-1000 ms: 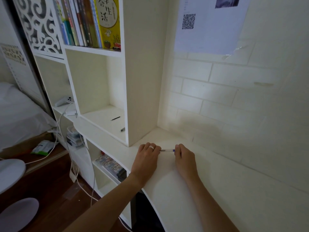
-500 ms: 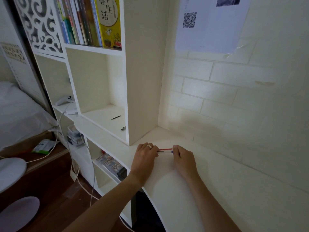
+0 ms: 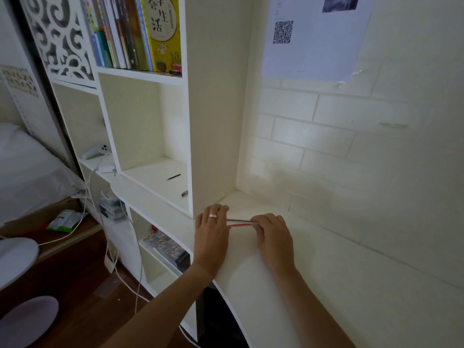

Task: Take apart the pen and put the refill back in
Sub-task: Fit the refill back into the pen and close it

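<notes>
Fingers of left hand: curled downward over one end of the pen parts, tips hidden behind the knuckles; closed on that end as far as can be seen. A plain ring sits on one finger.

Fingers of right hand: curled and pinched on the opposite end of the pen parts, tips also hidden.

Pen parts, between the two hands: two thin rods side by side, spanning the gap just above the desktop. Upper one, a pale grey barrel; lower one, a red refill. Whether the two touch, or whether one sits partly inside the other, cannot be told.

Hands: palms down, backs toward the camera, both forearms reaching in from below.

Desktop: white, meeting a pale brick-pattern wall at the back.

Shelf unit, left of the hands: white; open compartment holds a small dark stick and a small dark clip-like piece, apart from each other. Row of books in the compartment above.

Wall: a taped sheet with a QR code.
</notes>
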Demonstrator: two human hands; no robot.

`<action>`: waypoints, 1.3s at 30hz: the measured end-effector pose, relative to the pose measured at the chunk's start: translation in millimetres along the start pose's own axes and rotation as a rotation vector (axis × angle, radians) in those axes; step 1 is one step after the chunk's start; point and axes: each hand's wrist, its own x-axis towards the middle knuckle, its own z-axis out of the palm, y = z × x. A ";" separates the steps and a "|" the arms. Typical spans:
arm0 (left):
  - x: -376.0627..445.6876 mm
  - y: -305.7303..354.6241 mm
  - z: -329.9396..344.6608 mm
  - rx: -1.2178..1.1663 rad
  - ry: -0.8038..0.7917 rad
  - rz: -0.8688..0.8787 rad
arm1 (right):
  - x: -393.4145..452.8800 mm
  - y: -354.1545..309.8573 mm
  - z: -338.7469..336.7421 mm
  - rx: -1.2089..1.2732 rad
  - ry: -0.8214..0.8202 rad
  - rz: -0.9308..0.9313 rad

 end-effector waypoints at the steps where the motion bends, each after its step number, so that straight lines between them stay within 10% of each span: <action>1: -0.3 -0.3 -1.9 -0.005 0.011 -0.061 | 0.2 1.8 -0.2 -0.005 0.029 0.055; 8: -2.4 -9.9 5.3 0.048 -0.140 -0.332 | -0.8 6.6 2.5 -0.001 0.036 0.238; 39: -2.5 -10.1 6.7 -0.207 -0.092 -0.254 | -1.7 1.5 -0.5 0.001 -0.023 0.219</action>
